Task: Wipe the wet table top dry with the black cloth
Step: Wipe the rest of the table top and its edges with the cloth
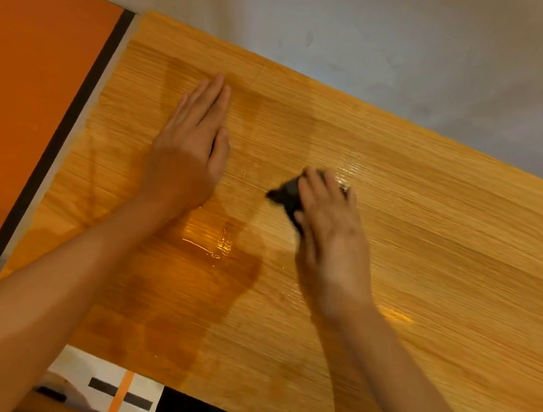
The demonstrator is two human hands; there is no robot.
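A person's right hand (326,227), fingers (314,187) clenched on the black cloth (287,194), presses it mid-surface (447,249); left hand (190,146), fingers released flat, apparently braces on the wet wood.

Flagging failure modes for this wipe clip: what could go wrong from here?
1. The black cloth is bunched small under the right hand; it may smear rather than soak up water.
2. The puddle near the left forearm could be missed.
3. The left hand lies flat on the table top, possibly on a damp patch.
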